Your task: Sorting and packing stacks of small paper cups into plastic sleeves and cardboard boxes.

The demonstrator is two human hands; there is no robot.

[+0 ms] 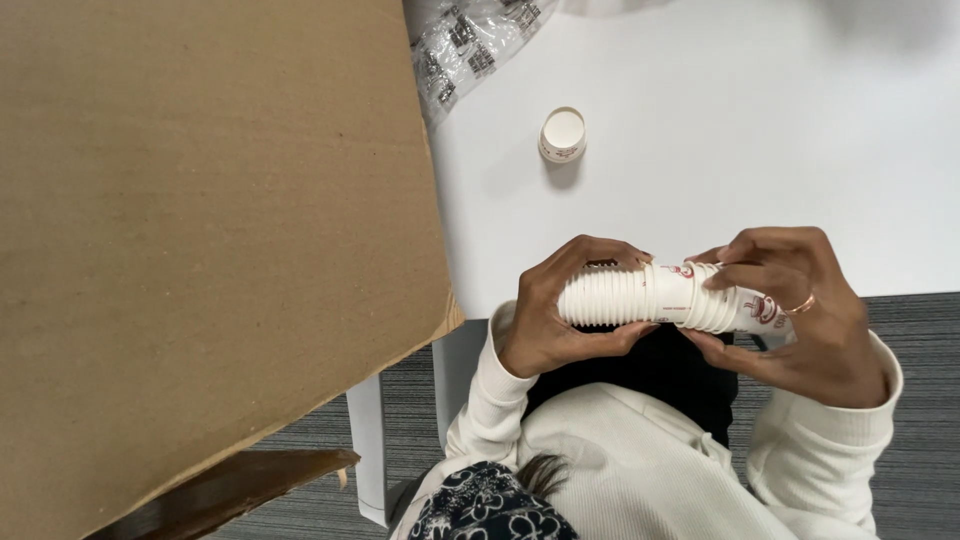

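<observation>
White table (720, 150) fills the top of the view, with grey carpet (910, 330) below its edge. A stack of paper cups (665, 297) lies sideways in the air, just past the table's near edge, over the person's lap. The cups are white with thin ridged rims packed close together, and small red pictures show on the sides. The left hand (560, 315) curls around one end, fingers on top and thumb below, pressed on the rims. The right hand (800, 315) wraps the other end, fingers closed on the cups; a ring sits on one finger. One single paper cup (563, 134) stands alone on the table, well apart from the stack. A crinkly clear plastic bag (465, 45) lies near the table's far edge. A big flat brown cardboard sheet (200, 230) covers the left side.
</observation>
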